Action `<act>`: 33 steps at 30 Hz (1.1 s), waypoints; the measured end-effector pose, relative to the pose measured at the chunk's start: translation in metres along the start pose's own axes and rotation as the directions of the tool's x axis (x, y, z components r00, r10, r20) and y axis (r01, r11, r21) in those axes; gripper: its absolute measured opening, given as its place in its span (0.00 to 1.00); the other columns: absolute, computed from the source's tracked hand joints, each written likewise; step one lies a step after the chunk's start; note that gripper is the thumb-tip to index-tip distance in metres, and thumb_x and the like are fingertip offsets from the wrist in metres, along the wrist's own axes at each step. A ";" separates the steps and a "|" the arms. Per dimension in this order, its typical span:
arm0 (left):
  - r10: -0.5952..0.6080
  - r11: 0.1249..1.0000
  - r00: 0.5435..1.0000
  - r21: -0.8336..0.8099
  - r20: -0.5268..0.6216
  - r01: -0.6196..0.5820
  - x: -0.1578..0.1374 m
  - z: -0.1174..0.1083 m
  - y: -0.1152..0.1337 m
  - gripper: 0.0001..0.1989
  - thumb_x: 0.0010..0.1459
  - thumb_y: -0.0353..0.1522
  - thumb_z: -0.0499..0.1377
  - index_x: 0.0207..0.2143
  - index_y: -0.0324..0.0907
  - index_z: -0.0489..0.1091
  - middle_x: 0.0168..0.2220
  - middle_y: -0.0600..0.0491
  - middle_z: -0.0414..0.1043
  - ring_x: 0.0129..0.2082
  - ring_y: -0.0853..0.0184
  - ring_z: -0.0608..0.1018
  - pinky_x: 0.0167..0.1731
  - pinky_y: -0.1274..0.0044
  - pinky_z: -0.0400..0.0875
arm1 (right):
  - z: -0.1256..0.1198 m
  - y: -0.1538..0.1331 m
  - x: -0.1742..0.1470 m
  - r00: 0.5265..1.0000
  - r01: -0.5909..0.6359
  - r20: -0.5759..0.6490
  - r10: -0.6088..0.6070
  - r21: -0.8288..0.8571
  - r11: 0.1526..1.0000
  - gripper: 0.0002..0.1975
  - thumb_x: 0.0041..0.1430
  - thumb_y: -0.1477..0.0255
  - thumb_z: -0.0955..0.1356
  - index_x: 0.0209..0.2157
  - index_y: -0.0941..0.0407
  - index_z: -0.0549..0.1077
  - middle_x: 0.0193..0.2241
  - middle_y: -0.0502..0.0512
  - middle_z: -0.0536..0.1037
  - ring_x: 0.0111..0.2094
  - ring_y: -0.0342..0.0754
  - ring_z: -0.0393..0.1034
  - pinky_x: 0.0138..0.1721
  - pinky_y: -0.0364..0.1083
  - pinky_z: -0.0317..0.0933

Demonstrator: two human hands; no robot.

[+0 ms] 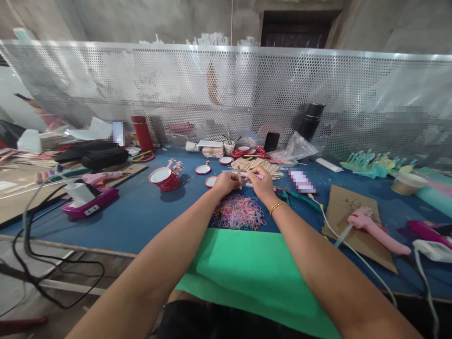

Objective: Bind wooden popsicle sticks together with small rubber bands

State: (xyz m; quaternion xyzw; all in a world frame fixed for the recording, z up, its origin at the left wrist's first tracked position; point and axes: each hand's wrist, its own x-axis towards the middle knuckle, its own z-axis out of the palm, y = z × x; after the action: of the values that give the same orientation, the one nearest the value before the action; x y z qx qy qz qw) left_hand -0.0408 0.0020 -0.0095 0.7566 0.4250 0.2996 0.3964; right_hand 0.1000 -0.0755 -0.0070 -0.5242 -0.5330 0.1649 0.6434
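My left hand (226,183) is closed, pinching a small flat wooden stick (239,174) that stands upright between the fingertips. Close beside it, my right hand (262,182) is closed around a thin pinkish-white pen-like tool (254,175), its tip pointing at the stick; the exact kind is unclear. Just below both hands lies a heap of small coloured rubber bands (240,212). Behind them spreads a pile of flat wooden sticks (259,165). A green sheet (247,259) hangs over the table's front edge, under my forearms.
Left stand a stack of red-rimmed white discs (164,178) and a purple power strip (90,203). Right are green-handled pliers (303,200), a phone (301,181), and a pink glue gun (376,228) on cardboard (339,207). Cables cross both sides. A perforated metal panel (176,89) closes the back.
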 end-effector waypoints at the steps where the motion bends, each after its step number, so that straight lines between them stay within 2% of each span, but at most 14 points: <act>1: 0.001 1.000 1.000 -0.004 0.001 -0.001 0.000 0.000 0.000 0.10 0.43 0.35 0.68 0.28 0.39 0.79 0.20 0.55 0.73 0.18 0.74 0.67 0.21 0.81 0.60 | 0.000 0.000 0.000 1.000 -0.008 -0.015 0.008 0.002 1.000 0.07 0.50 0.66 0.64 0.24 0.54 0.69 0.22 0.49 0.76 0.28 0.47 0.70 0.32 0.44 0.63; 4: 0.000 1.000 1.000 -0.025 0.004 0.000 0.000 0.000 0.001 0.10 0.43 0.35 0.68 0.28 0.38 0.79 0.21 0.54 0.74 0.19 0.74 0.67 0.21 0.81 0.61 | 0.000 0.000 0.000 0.999 -0.029 -0.041 0.030 0.020 0.999 0.07 0.51 0.67 0.64 0.24 0.53 0.69 0.22 0.48 0.76 0.27 0.46 0.70 0.31 0.44 0.63; 9: -0.009 0.999 1.000 -0.033 0.000 0.009 -0.005 0.000 0.007 0.10 0.43 0.37 0.68 0.24 0.37 0.77 0.18 0.56 0.71 0.18 0.75 0.66 0.21 0.82 0.60 | 0.000 -0.002 0.000 1.000 0.015 0.017 -0.015 0.014 1.000 0.07 0.50 0.67 0.64 0.24 0.54 0.69 0.22 0.49 0.77 0.28 0.47 0.71 0.32 0.44 0.63; 14: 0.012 1.000 1.000 -0.013 0.001 -0.012 -0.004 -0.001 0.005 0.08 0.43 0.33 0.67 0.27 0.38 0.78 0.20 0.55 0.73 0.18 0.75 0.67 0.20 0.82 0.59 | -0.001 0.001 0.001 0.999 -0.027 -0.034 0.027 0.004 1.000 0.07 0.51 0.67 0.64 0.24 0.54 0.69 0.22 0.49 0.76 0.28 0.46 0.70 0.32 0.44 0.64; 19: -0.011 0.997 1.000 -0.081 0.010 0.012 -0.005 0.001 0.007 0.09 0.42 0.35 0.69 0.21 0.37 0.75 0.18 0.55 0.71 0.17 0.76 0.66 0.21 0.82 0.60 | 0.001 0.001 0.000 1.000 0.010 0.013 -0.010 0.003 1.000 0.06 0.50 0.67 0.64 0.24 0.54 0.69 0.22 0.49 0.76 0.27 0.46 0.70 0.32 0.44 0.63; 24: -0.020 0.997 1.000 -0.078 -0.004 0.019 -0.002 0.002 0.004 0.07 0.42 0.32 0.68 0.26 0.38 0.78 0.20 0.55 0.73 0.18 0.74 0.68 0.21 0.82 0.61 | 0.000 0.001 0.000 0.999 -0.032 -0.042 0.032 0.002 0.999 0.06 0.51 0.67 0.64 0.24 0.54 0.69 0.22 0.48 0.76 0.27 0.46 0.70 0.32 0.44 0.63; 29: -0.014 0.995 1.000 -0.097 0.000 0.014 0.002 0.003 -0.003 0.09 0.41 0.34 0.69 0.23 0.37 0.77 0.20 0.54 0.73 0.18 0.74 0.69 0.20 0.82 0.61 | 0.000 -0.002 -0.001 1.000 -0.003 0.018 0.003 0.008 1.000 0.06 0.50 0.67 0.64 0.24 0.54 0.69 0.23 0.49 0.77 0.29 0.47 0.70 0.33 0.44 0.63; 33: 0.013 0.998 1.000 -0.069 0.006 -0.013 0.003 0.002 -0.005 0.08 0.42 0.34 0.68 0.26 0.38 0.78 0.20 0.54 0.73 0.18 0.75 0.68 0.19 0.82 0.59 | -0.001 -0.003 -0.001 0.999 -0.016 -0.029 0.016 0.009 1.000 0.07 0.51 0.67 0.64 0.23 0.54 0.69 0.22 0.48 0.76 0.27 0.46 0.70 0.33 0.44 0.63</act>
State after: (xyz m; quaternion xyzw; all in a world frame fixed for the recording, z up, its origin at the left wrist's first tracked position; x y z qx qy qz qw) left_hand -0.0398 0.0059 -0.0141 0.7462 0.4082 0.3143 0.4217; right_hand 0.0993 -0.0775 -0.0050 -0.5280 -0.5187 0.1649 0.6519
